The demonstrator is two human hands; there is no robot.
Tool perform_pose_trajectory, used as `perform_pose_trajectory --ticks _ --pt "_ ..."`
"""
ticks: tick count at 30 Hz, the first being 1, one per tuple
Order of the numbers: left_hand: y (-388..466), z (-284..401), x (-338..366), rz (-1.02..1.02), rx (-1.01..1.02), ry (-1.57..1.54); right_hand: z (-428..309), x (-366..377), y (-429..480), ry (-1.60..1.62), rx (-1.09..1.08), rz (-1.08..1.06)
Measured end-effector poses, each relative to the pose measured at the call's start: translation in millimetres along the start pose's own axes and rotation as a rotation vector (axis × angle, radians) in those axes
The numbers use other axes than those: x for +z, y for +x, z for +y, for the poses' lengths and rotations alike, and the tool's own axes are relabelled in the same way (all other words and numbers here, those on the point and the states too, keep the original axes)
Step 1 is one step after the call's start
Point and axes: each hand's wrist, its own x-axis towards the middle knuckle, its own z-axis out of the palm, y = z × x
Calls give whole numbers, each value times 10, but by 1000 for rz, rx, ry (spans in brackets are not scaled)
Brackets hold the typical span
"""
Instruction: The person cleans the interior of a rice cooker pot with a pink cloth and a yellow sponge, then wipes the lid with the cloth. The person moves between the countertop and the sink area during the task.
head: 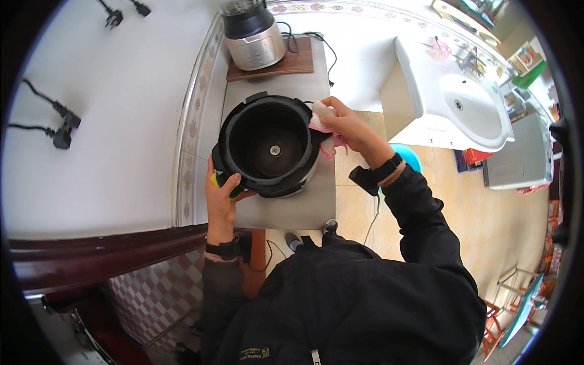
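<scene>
An electric pressure cooker base [269, 141] stands lidless on a stainless steel table [283, 214], its dark inside showing a round metal button at the bottom. My left hand [222, 196] grips the cooker's rim at the lower left, with a yellow and green sponge [214, 179] between palm and cooker, partly hidden. At the upper right of the rim, my right hand [349, 125] holds a white and pink cloth [324, 119] against the cooker's side handle; part of the cloth hangs below the fingers.
A blender base [255, 48] stands on a brown wooden board [296, 57] at the table's back. To the right are a white washbasin [474, 107] and a blue basin [407, 156] on the floor. A tiled wall borders the table's left; black plugs [64, 130] hang there.
</scene>
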Motion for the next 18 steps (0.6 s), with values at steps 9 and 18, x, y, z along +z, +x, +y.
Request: perform_pose_trajectory --ticks 9,18 --pt "4 -12 -22 86 2 11 -421 156 -33 -640 67 -97" --pt "75 -25 -90 98 24 -6 -403 258 58 -958 -134 104"
